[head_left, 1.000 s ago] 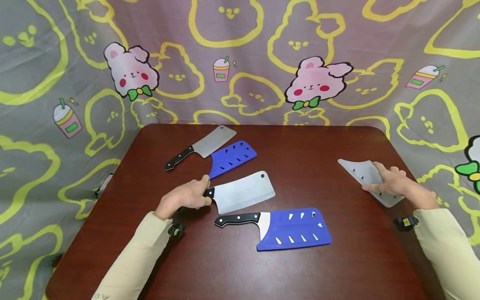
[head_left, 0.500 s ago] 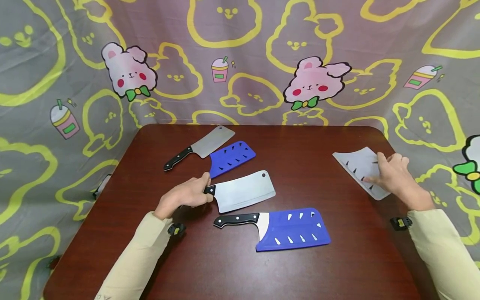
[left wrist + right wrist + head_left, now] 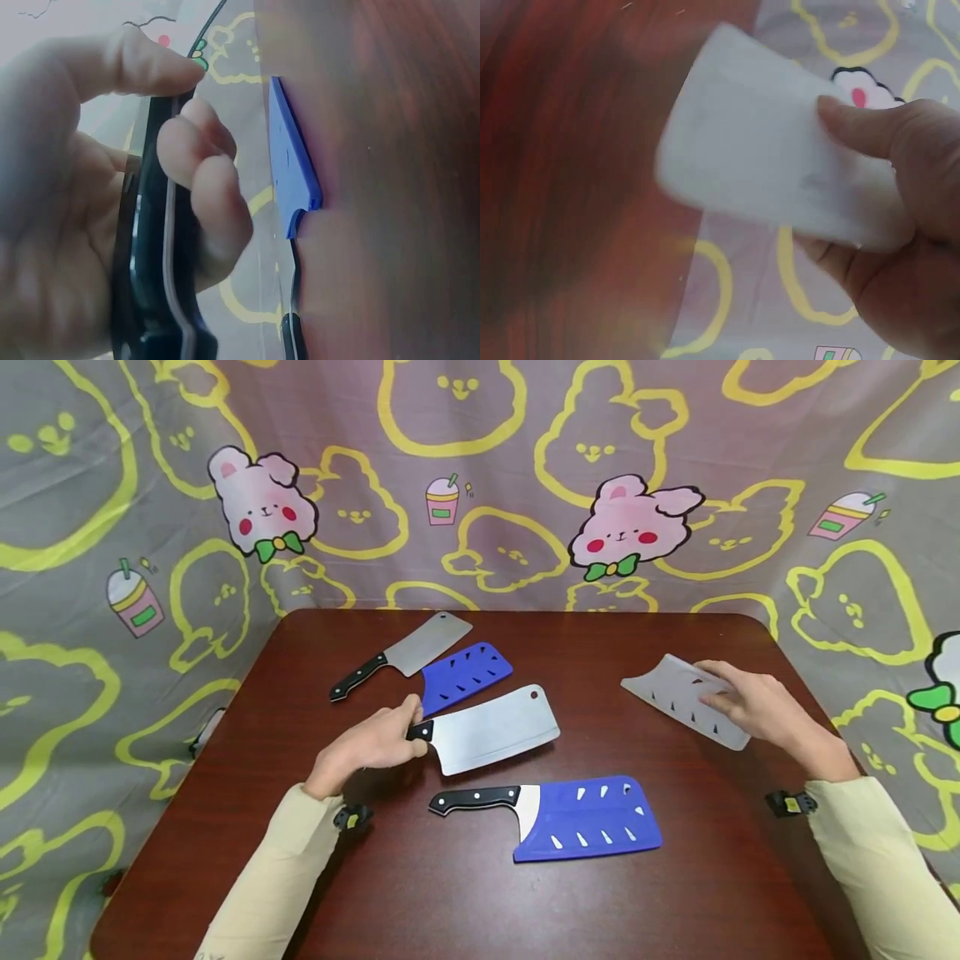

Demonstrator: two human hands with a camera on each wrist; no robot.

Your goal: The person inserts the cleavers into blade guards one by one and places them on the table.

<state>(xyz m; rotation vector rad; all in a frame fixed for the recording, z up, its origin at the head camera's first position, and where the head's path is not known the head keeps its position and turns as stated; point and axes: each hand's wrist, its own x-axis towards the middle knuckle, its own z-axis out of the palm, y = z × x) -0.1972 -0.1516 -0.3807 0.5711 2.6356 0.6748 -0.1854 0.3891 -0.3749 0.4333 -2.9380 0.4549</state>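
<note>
Noted a cream left sleeve (image 3: 277, 868) entering at lower left and a cream right sleeve (image 3: 877, 860) at lower right, each with a small dark device at the cuff. Found a glossy red-brown worktop (image 3: 637, 910) spanning the lower and middle frame.

Logged a sheathed cleaver (image 3: 592, 820) just below centre, lying flat, with black riveted handle to the left and blade inside a blue slotted cover.

Recorded the left hand (image 3: 371, 739) left of centre, grasping the black handle of a bare cleaver (image 3: 495, 732); seen in the left wrist view with thumb on top and fingers curled round. Observed the bare blade at mid-frame, pointing right and tilted upward, apparently off the worktop, with a round hole near its upper right corner.

Recorded the right hand (image 3: 765, 702) at right of frame, pinching a whitish slotted sheath (image 3: 663, 693) between thumb and fingers, with the curved end toward the left; blurred in the right wrist view.

Found a loose blue sheath (image 3: 467, 677) farther back, upper left of centre, near the left fingertips. Logged a second bare cleaver (image 3: 429, 643) just beside it, handle toward lower left; could not tell whether touching. Noted a grey-pink cloth (image 3: 502, 435) behind, printed with yellow outlines, rabbits and drink cups.
</note>
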